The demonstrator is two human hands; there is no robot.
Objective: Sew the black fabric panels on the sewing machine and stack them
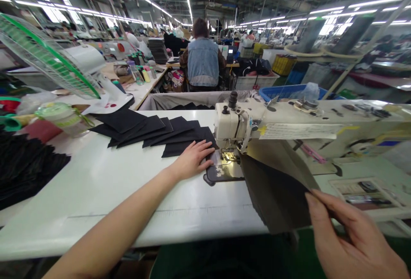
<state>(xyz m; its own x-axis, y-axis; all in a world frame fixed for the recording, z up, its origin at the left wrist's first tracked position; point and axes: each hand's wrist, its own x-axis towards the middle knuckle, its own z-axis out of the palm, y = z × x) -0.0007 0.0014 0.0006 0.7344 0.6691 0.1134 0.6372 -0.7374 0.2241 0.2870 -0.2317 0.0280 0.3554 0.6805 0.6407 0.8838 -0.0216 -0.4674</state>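
My left hand (194, 159) lies flat with fingers apart beside the needle area of a sewing machine (237, 120). Its fingertips reach the right end of a fanned row of black fabric pieces (154, 131). With thumb and fingers pinched, my right hand (340, 223) grips the edge of a dark fabric piece (276, 189). That fabric slopes from the presser foot (229, 157) down over the table's front edge. More greyish-brown fabric shows behind it under the machine arm. What lies directly beneath my left palm is hidden.
A white fan (86, 62) with a green rim stands at the left, near a lidded plastic jar (62, 116). Dark fabric is stacked (25, 167) at the left edge. Ahead sits a person in a denim vest (203, 62). A blue basket (289, 91) stands behind the machine.
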